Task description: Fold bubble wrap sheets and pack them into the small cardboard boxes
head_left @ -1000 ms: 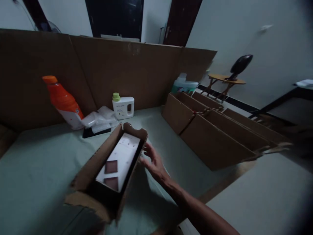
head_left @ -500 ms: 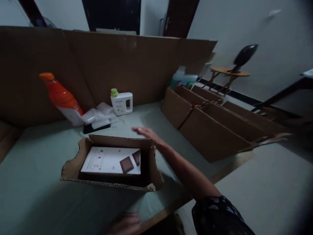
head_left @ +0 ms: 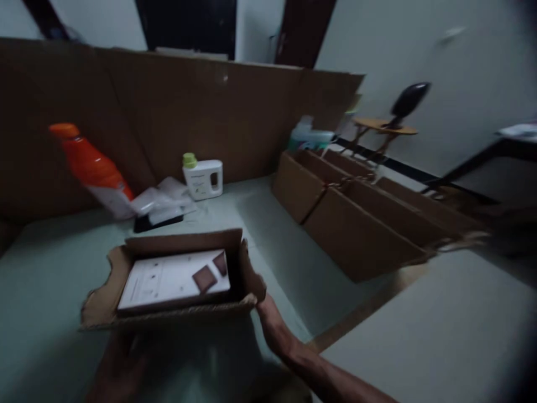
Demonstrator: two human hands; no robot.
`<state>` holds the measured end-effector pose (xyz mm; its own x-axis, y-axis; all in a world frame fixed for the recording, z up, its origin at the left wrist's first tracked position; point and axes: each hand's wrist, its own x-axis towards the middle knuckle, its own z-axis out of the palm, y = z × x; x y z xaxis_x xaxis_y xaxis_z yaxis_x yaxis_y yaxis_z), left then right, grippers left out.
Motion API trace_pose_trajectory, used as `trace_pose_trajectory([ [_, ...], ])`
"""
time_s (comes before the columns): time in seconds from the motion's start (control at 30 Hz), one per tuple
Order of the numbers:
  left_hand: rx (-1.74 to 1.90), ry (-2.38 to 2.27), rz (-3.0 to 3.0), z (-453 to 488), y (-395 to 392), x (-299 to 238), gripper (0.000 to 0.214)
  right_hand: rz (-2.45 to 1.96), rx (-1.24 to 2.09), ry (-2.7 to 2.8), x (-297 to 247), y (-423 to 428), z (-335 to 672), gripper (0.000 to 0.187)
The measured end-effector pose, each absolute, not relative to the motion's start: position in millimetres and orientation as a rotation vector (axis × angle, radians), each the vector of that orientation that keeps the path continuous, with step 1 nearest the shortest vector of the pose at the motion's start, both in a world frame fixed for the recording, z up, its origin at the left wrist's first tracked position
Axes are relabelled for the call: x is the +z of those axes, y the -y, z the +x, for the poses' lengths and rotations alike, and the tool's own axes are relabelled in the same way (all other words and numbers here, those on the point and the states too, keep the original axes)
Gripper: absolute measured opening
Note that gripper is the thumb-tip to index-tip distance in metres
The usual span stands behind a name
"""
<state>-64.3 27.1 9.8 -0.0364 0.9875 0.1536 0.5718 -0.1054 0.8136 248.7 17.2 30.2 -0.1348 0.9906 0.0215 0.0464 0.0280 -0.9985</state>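
An open cardboard box [head_left: 245, 268] sits on the pale green table cover. Inside it lies a white printed carton [head_left: 168, 280] with brown squares on its top. My right hand [head_left: 265, 307] is at the box's right end, its fingers hidden by the cardboard. Smeared by motion, my left hand [head_left: 119, 364] is below the box's near left side; whether it touches the box I cannot tell. Behind the box are clear plastic packaging [head_left: 161, 200], a flat black item [head_left: 157, 223] and a white jug with a green cap [head_left: 203, 178].
An orange-capped bottle [head_left: 94, 170] leans against the tall cardboard panel [head_left: 176, 112] at the back. Cardboard bins [head_left: 356, 229] stand on the right, with bottles of greenish liquid [head_left: 310, 137] behind them. The table's near edge [head_left: 352, 322] runs diagonally at lower right.
My right hand has come back from beyond the box to its right end. My left hand has moved left, below the box. The box has turned slightly and shifted left; the view has shifted too.
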Motion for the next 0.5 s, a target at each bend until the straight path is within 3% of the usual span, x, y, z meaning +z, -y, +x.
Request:
trace_pose_trajectory([
  [0.17, 1.055, -1.891, 1.482, -60, 48, -2, 0.074, -1.084, 1.275, 1.555, 45, -95, 241, 0.065],
  [0.33, 1.058, -1.895, 1.422, -64, 47, 5, 0.065, -1.114, 0.575, 1.776, 138, -93, 246, 0.046],
  [0.5, 1.176, -1.790, 1.420, -60, 35, 2, 0.059, -1.171, 0.207, 2.744, 203, -90, 201, 0.055],
])
